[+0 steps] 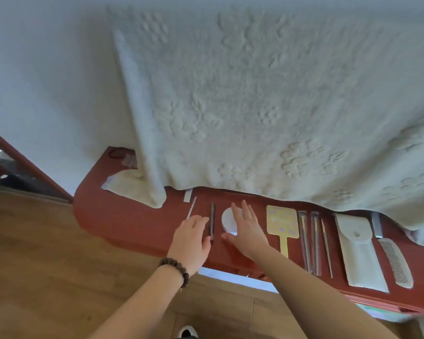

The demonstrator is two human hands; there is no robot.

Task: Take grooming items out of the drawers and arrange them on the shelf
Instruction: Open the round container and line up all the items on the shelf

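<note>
Head view: the largest thing I see is the cream quilted cloth with raised flower patterns [267, 101], soft and heavy-looking, hanging down to the back edge of the long dark-red wooden shelf [137, 223] and folding onto it at the left. Laid out along the shelf at the right are a flat cream fabric pouch [357, 255], a pale fine-toothed comb [393, 260], a yellow flat hand mirror with a handle [282, 223] and several thin metal tools [313, 243]. Next comes my right hand [247, 228], fingers spread and relaxed over a round white puck-shaped container [228, 220], thumb at its near edge; I cannot tell whether it presses down. I judge that container light, rigid and smooth (likely slippery), best taken across its rim. My left hand [191, 238], flat and loosely open, lies just beside a slim dark metal stick [212, 222], which looks stiff, light and best pinched mid-length.
</note>
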